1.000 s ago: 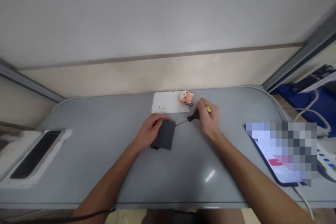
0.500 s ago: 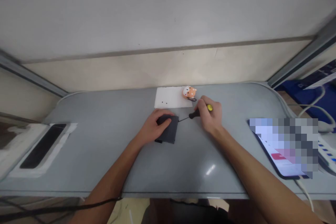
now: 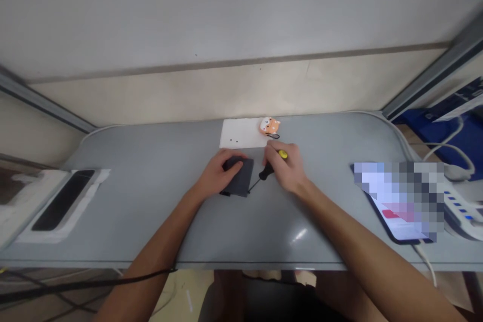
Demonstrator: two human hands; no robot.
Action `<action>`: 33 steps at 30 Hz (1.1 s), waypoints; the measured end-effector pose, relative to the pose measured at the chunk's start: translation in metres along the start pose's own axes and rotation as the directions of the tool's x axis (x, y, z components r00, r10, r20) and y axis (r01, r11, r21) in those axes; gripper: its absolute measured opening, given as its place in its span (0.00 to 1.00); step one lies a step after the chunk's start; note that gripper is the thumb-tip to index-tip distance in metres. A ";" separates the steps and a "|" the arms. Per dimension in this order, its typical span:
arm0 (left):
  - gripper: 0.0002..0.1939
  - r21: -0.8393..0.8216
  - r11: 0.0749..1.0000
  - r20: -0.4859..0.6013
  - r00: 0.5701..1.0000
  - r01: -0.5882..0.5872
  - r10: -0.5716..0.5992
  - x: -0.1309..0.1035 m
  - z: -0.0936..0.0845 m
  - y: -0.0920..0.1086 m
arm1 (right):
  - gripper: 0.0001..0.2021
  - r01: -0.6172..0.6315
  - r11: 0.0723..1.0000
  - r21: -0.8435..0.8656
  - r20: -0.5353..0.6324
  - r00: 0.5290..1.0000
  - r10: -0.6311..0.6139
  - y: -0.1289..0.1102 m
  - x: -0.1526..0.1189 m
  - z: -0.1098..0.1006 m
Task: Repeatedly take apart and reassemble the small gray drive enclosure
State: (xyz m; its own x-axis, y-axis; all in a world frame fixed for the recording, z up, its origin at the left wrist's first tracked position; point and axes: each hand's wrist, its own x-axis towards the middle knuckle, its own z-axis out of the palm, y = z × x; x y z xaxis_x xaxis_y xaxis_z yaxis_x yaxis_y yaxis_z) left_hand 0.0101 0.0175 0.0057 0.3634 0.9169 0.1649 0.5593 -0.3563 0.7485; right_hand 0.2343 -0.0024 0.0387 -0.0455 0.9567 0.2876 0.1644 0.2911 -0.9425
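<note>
My left hand (image 3: 221, 173) grips a dark grey, flat rectangular case (image 3: 241, 179) by its left side, thumb across the top and fingers along the far edge. A small black piece juts out at its near left corner. In my right hand (image 3: 286, 165) is a screwdriver (image 3: 266, 171) with a black and yellow handle, its thin shaft slanting down to the left. The tip meets the case at its near right corner; whether it sits in a screw is too small to tell. Beyond the case lies a white sheet of paper (image 3: 244, 135) bearing two tiny dark specks, possibly screws.
An orange and white animal-shaped pouch (image 3: 269, 126) with a black ring rests on the paper's right end. To the right are a lit phone (image 3: 392, 206) with a cable and a white power strip (image 3: 462, 214). A black slab on white backing (image 3: 64, 201) lies left.
The screwdriver tip has moved from the case's far right corner to its near right corner, my right hand shifting left with it. My left hand keeps its hold; the view has tilted slightly.
</note>
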 end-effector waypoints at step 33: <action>0.12 0.166 0.979 0.051 0.993 -0.116 0.108 -0.020 0.010 0.022 | 0.17 0.006 0.987 0.158 -0.443 0.894 0.065 0.022 0.025 -0.026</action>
State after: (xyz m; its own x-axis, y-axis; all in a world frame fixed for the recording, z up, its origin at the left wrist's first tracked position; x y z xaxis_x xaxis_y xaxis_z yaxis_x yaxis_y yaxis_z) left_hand 0.0228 -0.0106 0.0125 0.4596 0.8625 0.2120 0.6297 -0.4848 0.6070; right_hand 0.2623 0.0282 0.0298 0.4068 0.8724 0.2711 0.0062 0.2941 -0.9557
